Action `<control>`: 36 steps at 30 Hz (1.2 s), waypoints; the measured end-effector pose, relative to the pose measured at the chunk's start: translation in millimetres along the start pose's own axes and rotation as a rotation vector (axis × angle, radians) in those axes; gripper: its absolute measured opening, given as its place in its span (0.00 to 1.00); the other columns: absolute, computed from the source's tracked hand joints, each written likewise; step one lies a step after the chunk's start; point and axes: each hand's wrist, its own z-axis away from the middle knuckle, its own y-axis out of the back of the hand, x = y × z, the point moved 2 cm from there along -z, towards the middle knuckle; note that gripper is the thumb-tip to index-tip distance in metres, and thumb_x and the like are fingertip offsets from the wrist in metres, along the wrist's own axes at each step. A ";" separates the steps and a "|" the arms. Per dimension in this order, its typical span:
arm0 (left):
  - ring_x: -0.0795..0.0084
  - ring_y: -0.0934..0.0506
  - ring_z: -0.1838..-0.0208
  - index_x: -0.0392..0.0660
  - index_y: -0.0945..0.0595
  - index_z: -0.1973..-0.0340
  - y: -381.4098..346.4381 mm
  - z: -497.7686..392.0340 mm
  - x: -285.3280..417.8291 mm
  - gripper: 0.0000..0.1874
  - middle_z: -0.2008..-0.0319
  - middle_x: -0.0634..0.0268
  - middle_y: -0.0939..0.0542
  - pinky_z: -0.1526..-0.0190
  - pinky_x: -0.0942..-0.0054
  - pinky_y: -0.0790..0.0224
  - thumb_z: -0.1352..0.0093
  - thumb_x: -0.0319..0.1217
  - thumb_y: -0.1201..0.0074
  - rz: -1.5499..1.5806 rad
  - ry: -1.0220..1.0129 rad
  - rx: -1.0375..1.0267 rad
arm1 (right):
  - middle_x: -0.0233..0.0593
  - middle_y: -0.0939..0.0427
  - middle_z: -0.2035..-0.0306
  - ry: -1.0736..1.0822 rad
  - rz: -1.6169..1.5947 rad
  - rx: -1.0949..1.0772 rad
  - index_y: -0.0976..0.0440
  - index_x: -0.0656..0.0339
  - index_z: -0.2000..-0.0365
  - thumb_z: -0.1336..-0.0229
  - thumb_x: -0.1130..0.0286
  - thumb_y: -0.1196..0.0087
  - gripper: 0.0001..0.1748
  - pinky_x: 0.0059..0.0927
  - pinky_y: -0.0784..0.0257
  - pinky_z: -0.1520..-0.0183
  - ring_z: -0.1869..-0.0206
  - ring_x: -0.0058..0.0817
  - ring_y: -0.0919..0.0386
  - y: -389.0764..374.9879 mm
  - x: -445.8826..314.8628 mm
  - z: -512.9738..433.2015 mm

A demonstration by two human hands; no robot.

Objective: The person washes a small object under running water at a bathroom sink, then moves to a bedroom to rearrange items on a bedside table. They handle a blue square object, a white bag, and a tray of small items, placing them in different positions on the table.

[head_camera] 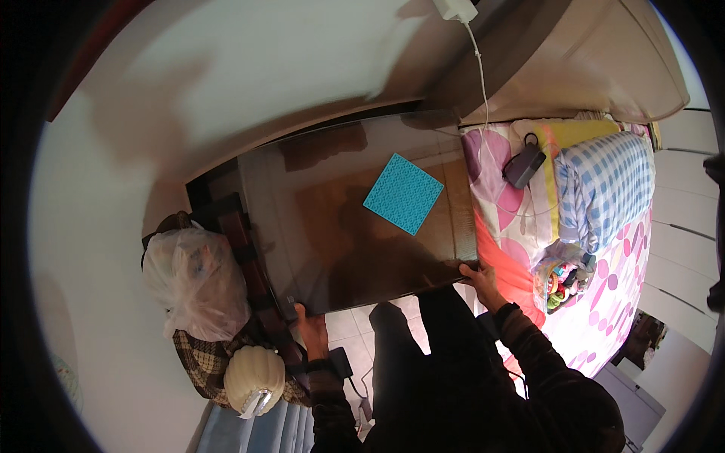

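Observation:
A dark, glossy tabletop (351, 266) reaches from my body to the wall. Lying askew on its right half is a square turquoise textured mat (403, 194). My left hand (311, 331) grips the near left corner of the tabletop, thumb on top and fingers hidden below the edge. At the near right corner, my right hand (481, 283) holds the edge in the same way, its fingers partly hidden. Neither hand touches the mat.
Right of the tabletop is a bed with a patterned sheet (612, 283), a checked blue pillow (609, 187), a black pouch (525, 165) and a container of small items (563, 286). A tied plastic bag (195, 283) and a cream ribbed object (255, 379) sit at left. A white cable (481, 73) hangs above.

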 end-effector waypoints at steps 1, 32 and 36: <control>0.64 0.32 0.41 0.41 0.35 0.41 -1.5 -1.5 1.3 0.33 0.42 0.60 0.31 0.38 0.64 0.42 0.34 0.48 0.48 -0.012 0.005 0.052 | 0.40 0.22 0.63 0.010 -0.031 -0.050 0.27 0.67 0.60 0.54 0.72 0.35 0.19 0.31 0.23 0.63 0.65 0.29 0.22 -0.8 -0.5 0.1; 0.62 0.34 0.39 0.45 0.35 0.40 -38.7 -23.9 -20.6 0.33 0.41 0.60 0.32 0.37 0.60 0.43 0.37 0.45 0.43 0.177 0.050 -0.036 | 0.40 0.25 0.55 0.038 0.061 -0.075 0.36 0.59 0.44 0.55 0.74 0.35 0.36 0.32 0.21 0.66 0.60 0.33 0.24 -5.6 -63.2 -77.4; 0.61 0.33 0.40 0.44 0.35 0.40 -35.8 -22.1 -17.5 0.33 0.41 0.60 0.32 0.37 0.60 0.43 0.37 0.43 0.42 0.204 0.072 -0.100 | 0.40 0.25 0.57 0.069 0.077 -0.082 0.35 0.61 0.45 0.55 0.73 0.34 0.35 0.32 0.21 0.67 0.62 0.32 0.23 -6.2 -62.5 -78.9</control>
